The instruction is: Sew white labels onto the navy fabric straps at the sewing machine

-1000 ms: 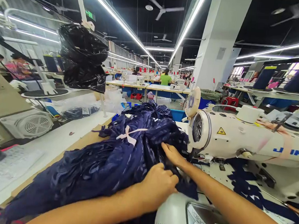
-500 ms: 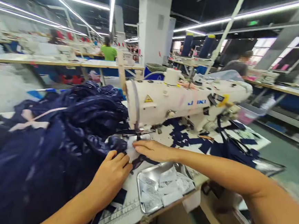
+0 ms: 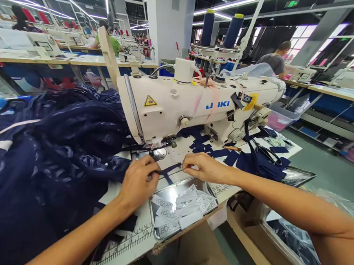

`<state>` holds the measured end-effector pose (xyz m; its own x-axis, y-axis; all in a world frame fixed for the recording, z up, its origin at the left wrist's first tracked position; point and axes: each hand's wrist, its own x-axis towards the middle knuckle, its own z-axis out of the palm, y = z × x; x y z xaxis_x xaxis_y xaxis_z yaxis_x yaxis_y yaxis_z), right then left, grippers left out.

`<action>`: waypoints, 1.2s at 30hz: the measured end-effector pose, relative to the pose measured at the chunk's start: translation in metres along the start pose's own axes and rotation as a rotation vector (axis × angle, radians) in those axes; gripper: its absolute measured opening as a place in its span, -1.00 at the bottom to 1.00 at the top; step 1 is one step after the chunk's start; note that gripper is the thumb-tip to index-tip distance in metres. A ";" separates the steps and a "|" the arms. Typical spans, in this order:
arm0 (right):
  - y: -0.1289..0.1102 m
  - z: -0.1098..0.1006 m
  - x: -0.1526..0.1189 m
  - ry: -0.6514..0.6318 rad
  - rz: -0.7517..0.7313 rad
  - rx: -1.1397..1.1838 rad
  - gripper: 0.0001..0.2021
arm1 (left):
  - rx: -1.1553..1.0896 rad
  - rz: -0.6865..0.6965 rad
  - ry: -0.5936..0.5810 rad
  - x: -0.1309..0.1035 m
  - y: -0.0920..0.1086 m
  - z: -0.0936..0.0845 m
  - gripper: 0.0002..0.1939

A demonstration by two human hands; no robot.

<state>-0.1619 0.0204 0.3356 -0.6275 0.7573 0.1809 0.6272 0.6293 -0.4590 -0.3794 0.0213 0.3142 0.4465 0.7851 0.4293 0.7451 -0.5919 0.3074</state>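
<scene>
Just in front of the needle of a white sewing machine [image 3: 166, 111], my left hand [image 3: 139, 180] is closed on dark navy fabric, its fingertips bent down. My right hand [image 3: 205, 167] pinches the end of a thin navy fabric strip [image 3: 170, 169], which runs leftward to my left hand. A large heap of navy garment fabric [image 3: 55, 155] lies left of the machine. Below my hands sits a metal tray [image 3: 153, 210] of white printed labels [image 3: 170, 215]. The exact grip under my left fingers is hidden.
Navy scraps [image 3: 224, 156] and scissors [image 3: 269, 152] lie right of the needle area. A printed ruler [image 3: 125, 247] runs along the table's front edge. At lower right stands a cardboard box [image 3: 254, 240] with plastic-wrapped contents. People sit at other machines behind.
My right hand has drawn away from the needle to the right, and a strip now stretches between my hands. A white piece by the needle is no longer visible. The view has shifted.
</scene>
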 end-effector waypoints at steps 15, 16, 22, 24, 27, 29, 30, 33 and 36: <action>-0.032 0.058 0.031 -0.145 -0.480 -0.250 -0.87 | -0.367 -0.320 -0.051 -0.016 -0.090 -0.042 -0.71; -0.033 0.060 0.032 -0.150 -0.480 -0.264 -0.88 | -0.376 -0.299 -0.059 -0.018 -0.085 -0.040 -0.71; -0.041 0.057 0.034 -0.244 -0.351 -0.181 -0.92 | -0.593 -0.314 -0.056 -0.019 -0.037 -0.020 -0.77; -0.044 0.056 0.033 -0.248 -0.308 -0.154 -0.91 | -0.707 -0.305 -0.088 -0.016 -0.022 -0.015 -0.78; -0.043 0.054 0.025 -0.140 -0.276 -0.078 -0.91 | -0.832 -0.334 -0.121 -0.013 -0.012 -0.012 -0.73; -0.038 0.050 0.018 -0.029 -0.241 0.039 -0.90 | -0.931 -0.453 -0.088 -0.013 -0.012 -0.011 -0.69; -0.034 0.047 0.014 0.034 -0.201 0.127 -0.89 | -0.986 -0.535 -0.068 -0.014 -0.013 -0.011 -0.68; -0.024 0.036 0.008 0.224 -0.029 0.494 -0.89 | -1.131 -0.742 -0.032 -0.017 -0.015 -0.013 -0.64; -0.026 0.031 0.013 0.318 0.122 0.890 -0.86 | -1.209 -0.796 -0.015 -0.018 -0.012 -0.015 -0.64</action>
<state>-0.2008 0.0087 0.3230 -0.3437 0.9034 0.2565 0.0165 0.2789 -0.9602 -0.4035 0.0113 0.3159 0.1320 0.9707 -0.2008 -0.0695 0.2112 0.9750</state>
